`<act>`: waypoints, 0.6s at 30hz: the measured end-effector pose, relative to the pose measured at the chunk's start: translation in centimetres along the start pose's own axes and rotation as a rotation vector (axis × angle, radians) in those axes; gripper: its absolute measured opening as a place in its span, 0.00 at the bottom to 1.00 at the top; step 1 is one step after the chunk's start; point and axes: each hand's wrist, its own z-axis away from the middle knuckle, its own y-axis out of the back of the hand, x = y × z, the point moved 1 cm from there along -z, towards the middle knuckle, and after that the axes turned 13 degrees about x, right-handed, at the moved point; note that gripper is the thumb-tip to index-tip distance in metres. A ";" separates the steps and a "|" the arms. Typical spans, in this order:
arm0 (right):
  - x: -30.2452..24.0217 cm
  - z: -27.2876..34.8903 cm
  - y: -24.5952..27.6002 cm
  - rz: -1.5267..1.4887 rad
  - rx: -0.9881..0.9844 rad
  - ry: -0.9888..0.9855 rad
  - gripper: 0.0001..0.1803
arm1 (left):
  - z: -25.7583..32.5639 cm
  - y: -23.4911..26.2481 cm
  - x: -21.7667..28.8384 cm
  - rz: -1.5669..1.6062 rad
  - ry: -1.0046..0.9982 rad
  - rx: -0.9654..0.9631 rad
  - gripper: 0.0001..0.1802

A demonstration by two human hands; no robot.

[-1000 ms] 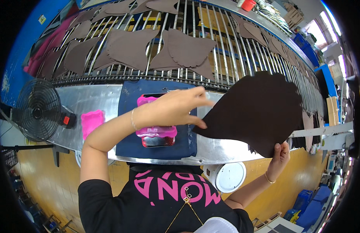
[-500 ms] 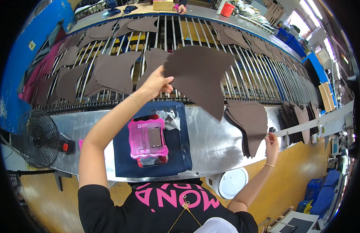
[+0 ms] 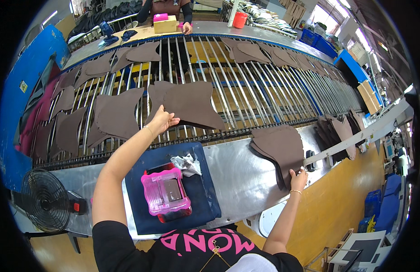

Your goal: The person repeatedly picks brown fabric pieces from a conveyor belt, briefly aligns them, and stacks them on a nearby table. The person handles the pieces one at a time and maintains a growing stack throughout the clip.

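Brown sheet over metal bars; I see left hand at its edge, right hand at lower edge of brown stack. Can't tell if either pinches.

Pink letters and a yellow sign
The letters — big capitals — cross the front of a black shirt; the sign, its detail too small to make out, sits on the blue panel.

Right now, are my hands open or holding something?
Left hand: at a brown sheet, grip unclear.
Right hand: at a brown stack's edge, grip unclear.
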 end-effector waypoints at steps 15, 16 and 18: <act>-7.2 2.4 9.7 -0.522 -0.186 -0.005 0.23 | 8.1 3.4 5.5 -0.531 -0.199 0.024 0.38; -8.1 2.5 10.8 -0.618 -0.164 0.048 0.22 | 9.8 3.2 6.2 -0.567 -0.229 -0.041 0.37; -10.3 2.7 12.4 -0.817 -0.126 0.159 0.21 | 13.2 2.9 7.4 -0.630 -0.333 -0.149 0.36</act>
